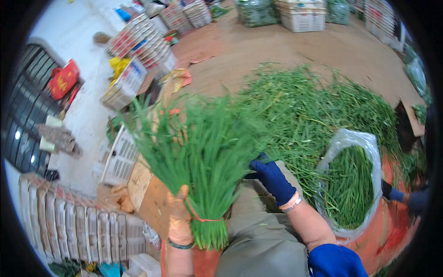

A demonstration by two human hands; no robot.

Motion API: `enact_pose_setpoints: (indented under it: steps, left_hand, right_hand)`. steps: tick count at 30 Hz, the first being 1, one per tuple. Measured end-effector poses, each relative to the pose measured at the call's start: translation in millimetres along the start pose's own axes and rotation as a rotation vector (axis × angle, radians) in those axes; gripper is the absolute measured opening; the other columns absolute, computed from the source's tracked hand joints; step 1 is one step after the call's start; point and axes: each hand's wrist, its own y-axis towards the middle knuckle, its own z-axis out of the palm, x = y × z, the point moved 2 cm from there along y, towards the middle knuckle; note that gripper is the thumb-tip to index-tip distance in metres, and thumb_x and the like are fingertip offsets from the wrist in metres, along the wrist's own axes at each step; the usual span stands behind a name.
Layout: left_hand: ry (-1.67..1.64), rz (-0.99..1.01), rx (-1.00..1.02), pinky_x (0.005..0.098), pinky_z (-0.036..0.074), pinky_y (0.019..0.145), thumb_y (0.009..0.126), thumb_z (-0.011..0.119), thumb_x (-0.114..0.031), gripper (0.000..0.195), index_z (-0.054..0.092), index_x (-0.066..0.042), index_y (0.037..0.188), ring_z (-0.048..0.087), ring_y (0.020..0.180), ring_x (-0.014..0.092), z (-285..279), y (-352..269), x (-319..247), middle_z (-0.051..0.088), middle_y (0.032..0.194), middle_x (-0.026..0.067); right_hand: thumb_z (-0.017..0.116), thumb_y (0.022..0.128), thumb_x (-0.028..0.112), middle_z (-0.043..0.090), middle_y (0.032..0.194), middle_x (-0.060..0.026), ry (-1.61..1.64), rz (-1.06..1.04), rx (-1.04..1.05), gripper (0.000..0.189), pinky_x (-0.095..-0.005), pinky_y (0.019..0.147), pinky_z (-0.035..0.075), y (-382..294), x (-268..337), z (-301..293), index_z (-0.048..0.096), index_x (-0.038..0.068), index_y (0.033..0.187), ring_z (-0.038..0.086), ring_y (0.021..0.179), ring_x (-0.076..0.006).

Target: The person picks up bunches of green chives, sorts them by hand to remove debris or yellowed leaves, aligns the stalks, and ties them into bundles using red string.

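A large bunch of long green leaves (211,155), probably garlic chives, stands before me with its cut stem ends down. A thin red band (204,219) ties it near the base. My left hand (180,214), orange-tan and perhaps gloved, grips the bunch from the left at the band; most of its fingers are hidden. My right hand (271,180), in a navy knit glove, is at the right edge of the leaves with thumb and forefinger apart. Some leaf tips are blurred. My knees in grey-green trousers (263,239) are below.
Loose green leaves (311,110) form a wide heap ahead. At right, a clear plastic bag (375,149) holds more stalks (351,187), beside another person's dark-gloved hand (387,189). Stacked white plastic crates (83,228) stand at left, with more crates (142,45) along the wall.
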Motion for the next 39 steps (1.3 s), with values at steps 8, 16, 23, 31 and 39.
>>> enact_pose_setpoints:
  steps: [8,16,23,31,39]
  left_hand:
    - [-0.24,-0.029,0.688,0.0374,0.042,0.098,0.092,0.052,-0.025,0.051,0.041,0.004,0.132,0.053,0.11,0.028,39.3,45.6,-18.0,0.056,0.119,0.0166]
    - [-0.141,-0.323,1.424,0.0389,0.036,0.101,0.092,0.051,-0.03,0.05,0.042,-0.002,0.133,0.046,0.117,0.027,218.9,-21.9,6.8,0.05,0.127,0.0144]
    - [-0.022,-0.447,1.909,0.0402,0.031,0.104,0.093,0.05,-0.035,0.05,0.042,-0.007,0.134,0.04,0.123,0.025,308.8,-132.6,4.1,0.044,0.134,0.0125]
    - [0.313,-0.656,2.254,0.0417,0.025,0.108,0.094,0.049,-0.04,0.05,0.042,-0.013,0.135,0.033,0.13,0.024,400.4,-218.7,24.4,0.038,0.142,0.0102]
    - [0.525,-0.436,2.021,0.0484,0.02,0.112,0.098,0.037,-0.033,0.053,0.027,-0.013,0.145,0.024,0.138,0.031,459.9,-175.9,88.7,0.028,0.149,0.0119]
  right_hand:
    - [0.055,0.087,0.042,0.025,0.149,-0.0183,-1.597,-0.969,-0.066,0.069,-0.0548,0.111,0.015,-46.3,33.4,31.8,0.031,0.01,0.143,0.023,0.137,-0.0373]
    - [0.048,0.081,0.025,0.045,0.127,-0.0241,-1.933,-1.414,-0.398,0.049,-0.0694,0.1,0.026,-173.4,105.1,30.1,0.047,0.014,0.129,0.045,0.119,-0.0435]
    - [0.059,0.073,0.025,0.056,0.104,-0.0158,-1.853,-1.355,-1.078,0.059,-0.0451,0.083,0.042,-335.8,98.6,15.5,0.049,0.004,0.128,0.054,0.096,-0.0345]
    - [0.082,0.068,0.017,0.05,0.13,-0.0066,-0.58,-1.238,-1.279,0.079,-0.0352,0.102,0.038,-496.1,31.9,-6.8,0.04,0.005,0.134,0.047,0.119,-0.0171]
    - [0.07,0.074,0.004,0.056,0.123,-0.006,0.062,-1.605,-1.811,0.063,-0.0326,0.095,0.044,-613.4,-126.1,3.7,0.044,0.001,0.132,0.054,0.11,-0.0182]
